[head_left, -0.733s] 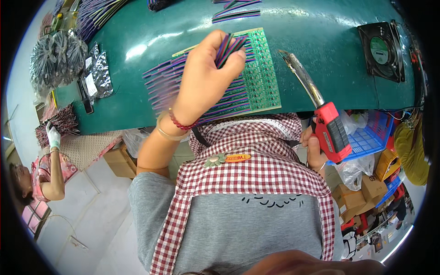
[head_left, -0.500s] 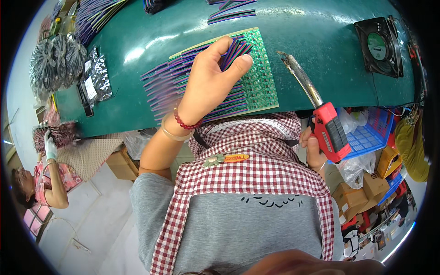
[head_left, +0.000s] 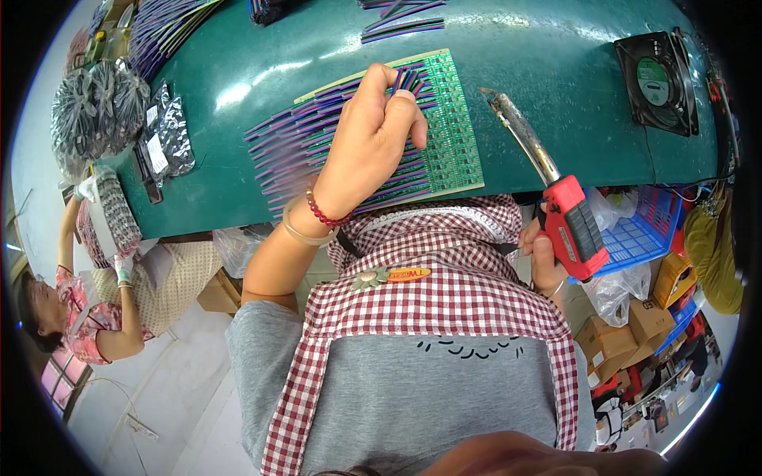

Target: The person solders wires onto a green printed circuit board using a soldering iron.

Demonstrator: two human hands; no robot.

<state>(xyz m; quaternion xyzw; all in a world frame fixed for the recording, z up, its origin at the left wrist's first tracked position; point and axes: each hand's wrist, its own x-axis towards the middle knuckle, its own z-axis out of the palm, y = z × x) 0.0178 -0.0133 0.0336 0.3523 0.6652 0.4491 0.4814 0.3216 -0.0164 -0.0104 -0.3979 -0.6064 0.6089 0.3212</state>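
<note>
A green circuit board panel [head_left: 454, 127] lies on the table, with rows of multicoloured flat wires [head_left: 290, 147] stretching left across it. Above the panel, my left hand [head_left: 373, 139] is closed around a bundle of short wire lengths [head_left: 409, 81], whose ends poke out past the thumb and fingers. My right hand [head_left: 544, 258] is at the table's front edge, gripping the red and black handle of a soldering iron [head_left: 573, 226]; part of this hand is hidden behind the handle. The iron's metal tip points up and left, apart from the panel.
Loose wire strips [head_left: 403, 30] lie beyond the panel. A black fan [head_left: 656, 82] stands at the far right. Bagged wires [head_left: 99, 115] and a black plastic bag [head_left: 168, 139] are at left, where a gloved co-worker [head_left: 99, 317] handles a wire bundle [head_left: 115, 210]. A blue basket [head_left: 643, 230] sits below right.
My left hand's fingers have curled in more, and the wire bundle shows less between them. The soldering iron has stayed put. The co-worker has lifted and turned a wire bundle with both hands.
</note>
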